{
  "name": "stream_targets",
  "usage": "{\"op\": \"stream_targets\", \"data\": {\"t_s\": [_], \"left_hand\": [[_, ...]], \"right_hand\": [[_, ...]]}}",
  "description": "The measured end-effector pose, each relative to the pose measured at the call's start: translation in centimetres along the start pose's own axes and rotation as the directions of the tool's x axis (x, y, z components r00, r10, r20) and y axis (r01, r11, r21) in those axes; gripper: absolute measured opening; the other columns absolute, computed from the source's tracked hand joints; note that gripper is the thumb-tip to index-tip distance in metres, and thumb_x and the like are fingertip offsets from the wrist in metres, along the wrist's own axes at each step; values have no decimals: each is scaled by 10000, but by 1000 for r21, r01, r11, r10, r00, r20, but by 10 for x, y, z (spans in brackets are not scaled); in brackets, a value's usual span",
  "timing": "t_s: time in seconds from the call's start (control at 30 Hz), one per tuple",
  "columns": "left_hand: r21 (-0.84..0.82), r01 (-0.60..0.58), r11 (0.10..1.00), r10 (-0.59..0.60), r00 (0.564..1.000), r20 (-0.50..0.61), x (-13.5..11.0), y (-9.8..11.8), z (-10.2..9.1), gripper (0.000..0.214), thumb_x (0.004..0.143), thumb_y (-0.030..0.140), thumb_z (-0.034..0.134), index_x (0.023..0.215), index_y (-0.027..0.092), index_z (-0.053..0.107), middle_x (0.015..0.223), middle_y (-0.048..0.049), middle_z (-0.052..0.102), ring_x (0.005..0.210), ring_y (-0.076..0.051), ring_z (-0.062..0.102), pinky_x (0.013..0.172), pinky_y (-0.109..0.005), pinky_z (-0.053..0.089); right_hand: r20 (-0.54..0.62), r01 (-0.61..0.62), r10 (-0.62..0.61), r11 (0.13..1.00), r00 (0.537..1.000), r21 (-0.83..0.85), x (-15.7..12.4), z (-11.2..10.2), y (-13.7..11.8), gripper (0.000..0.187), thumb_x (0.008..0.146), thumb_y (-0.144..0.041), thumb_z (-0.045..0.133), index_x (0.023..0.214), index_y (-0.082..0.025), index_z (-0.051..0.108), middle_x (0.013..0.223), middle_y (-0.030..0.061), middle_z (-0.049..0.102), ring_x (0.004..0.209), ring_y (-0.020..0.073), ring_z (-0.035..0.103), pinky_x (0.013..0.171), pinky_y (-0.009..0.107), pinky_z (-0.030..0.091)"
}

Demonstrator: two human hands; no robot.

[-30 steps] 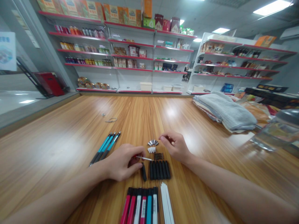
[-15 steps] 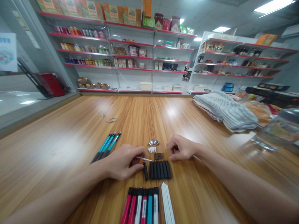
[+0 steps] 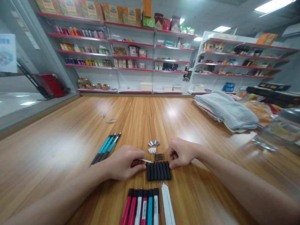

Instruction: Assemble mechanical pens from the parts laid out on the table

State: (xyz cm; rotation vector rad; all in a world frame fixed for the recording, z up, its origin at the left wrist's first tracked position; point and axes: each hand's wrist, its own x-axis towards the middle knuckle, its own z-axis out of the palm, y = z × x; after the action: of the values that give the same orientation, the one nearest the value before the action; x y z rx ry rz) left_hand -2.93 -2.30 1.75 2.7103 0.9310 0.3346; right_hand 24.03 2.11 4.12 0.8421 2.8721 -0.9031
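My left hand (image 3: 124,163) rests on the wooden table (image 3: 70,137), fingers closed on a thin white rod (image 3: 145,160) that points right. Its fingertips press against the left end of a row of black pen caps (image 3: 158,171). My right hand (image 3: 181,152) is curled at the row's right end, thumb and fingers touching the caps. Between the hands lie small dark springs (image 3: 159,156), white tips (image 3: 152,150) and silver cones (image 3: 153,143). Near me are several red, white and blue pen barrels (image 3: 142,207) and white refill tubes (image 3: 167,204).
Three finished teal pens (image 3: 106,148) lie to the left. A metal ring and a small bit (image 3: 112,120) sit farther out. Folded striped cloth (image 3: 228,111) and a clear container (image 3: 278,129) are at the right. Stocked store shelves (image 3: 131,59) stand behind the table.
My right hand came down from the silver cones to the right end of the cap row. The stray black cap at the left now sits flush with the row.
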Motion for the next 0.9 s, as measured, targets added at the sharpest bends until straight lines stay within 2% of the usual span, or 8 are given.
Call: {"op": "stream_targets", "data": {"t_s": [0.53,0.63,0.7,0.77,0.8,0.9], "left_hand": [[5,6,1000,-6,1000,5,0,2,-1,190,845,306,538,711,194,460,632,29,526,585,-117,471,546,-259,269],[3,-19,1000,19,1000,-3,-1,2,-2,194,861,302,513,712,192,454,630,23,517,582,-122,467,547,-264,276],[12,-24,1000,24,999,-39,-2,1,-1,198,898,275,448,720,189,454,657,10,525,600,-128,480,566,-266,296],[24,-11,1000,13,995,-100,-2,1,1,203,928,233,374,760,186,477,718,-8,555,636,-135,507,592,-268,320],[33,-1,999,6,991,-132,-2,2,2,201,935,216,351,798,185,495,755,-17,571,658,-138,521,601,-268,330],[109,19,994,2,981,-194,0,3,7,189,940,213,352,866,183,524,790,-27,586,665,-141,537,589,-266,333]], "right_hand": [[9,-7,7,1000,1000,7,1,-1,-2,171,625,-260,731,578,-119,646,487,-46,530,450,50,438,437,159,269],[18,13,-15,998,1000,69,0,-1,4,180,626,-259,729,579,-114,633,490,-47,518,446,50,436,431,161,266],[9,36,-38,983,999,183,0,1,13,242,654,-304,721,569,-108,608,484,-44,497,440,52,424,421,166,266],[-80,61,-37,944,996,323,0,6,20,349,716,-397,684,563,-104,574,483,-39,462,442,55,396,411,174,257],[-167,83,-22,927,986,367,1,9,22,386,740,-443,663,585,-101,572,500,-35,456,451,56,384,410,178,249],[-384,184,-35,915,923,360,7,23,14,389,803,-487,603,797,-99,624,591,-19,501,484,64,387,430,185,261]]}}
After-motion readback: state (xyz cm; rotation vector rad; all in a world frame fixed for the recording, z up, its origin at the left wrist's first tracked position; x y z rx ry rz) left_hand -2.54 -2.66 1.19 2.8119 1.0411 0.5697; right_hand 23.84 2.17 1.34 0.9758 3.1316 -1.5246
